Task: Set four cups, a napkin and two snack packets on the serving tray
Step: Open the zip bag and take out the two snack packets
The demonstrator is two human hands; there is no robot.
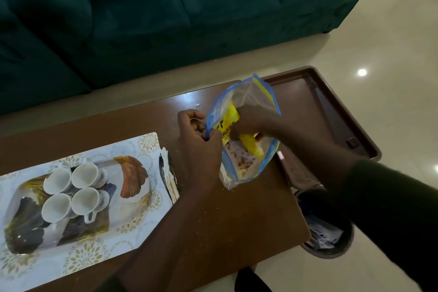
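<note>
A patterned serving tray [132,185] lies at the left of the brown table [225,216], with several white cups [71,194] clustered on it. A folded napkin [169,173] rests against the tray's right edge. To the right stands a clear zip bag with a blue rim [251,163]. My left hand [199,147] pinches the bag's left rim. My right hand [253,121] reaches inside the bag and grips a yellow snack packet [231,121]. More packets lie lower in the bag, blurred.
A dark green sofa [166,12] runs along the far side. A brown plastic tray [331,111] sits at the table's right end. Below it on the floor stands a round bin [327,232] with wrappers inside. Pale tiled floor lies to the right.
</note>
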